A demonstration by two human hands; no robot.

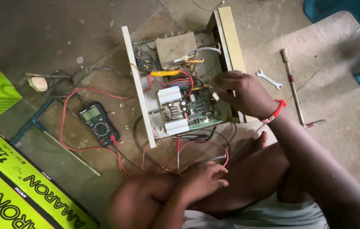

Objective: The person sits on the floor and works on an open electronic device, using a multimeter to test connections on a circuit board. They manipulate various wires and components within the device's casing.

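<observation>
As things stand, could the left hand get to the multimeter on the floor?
Probably yes. The left hand rests on the knee, holding nothing visible, and the multimeter lies on open floor to its left, with only loose red and black leads between.

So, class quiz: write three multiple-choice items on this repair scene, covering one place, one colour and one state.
1. Where does the multimeter lie?
A. left of the open casing
B. inside it
C. on the blue stool

2. What colour is the band on the right wrist?
A. green
B. red
C. white

3. What is the right hand doing?
A. resting on a knee
B. holding the spanner
C. pinching a small part over the circuit board

Answers: 1 A, it lies on the floor left of the casing. 2 B, the band is red. 3 C, fingertips meet above the board.
</observation>
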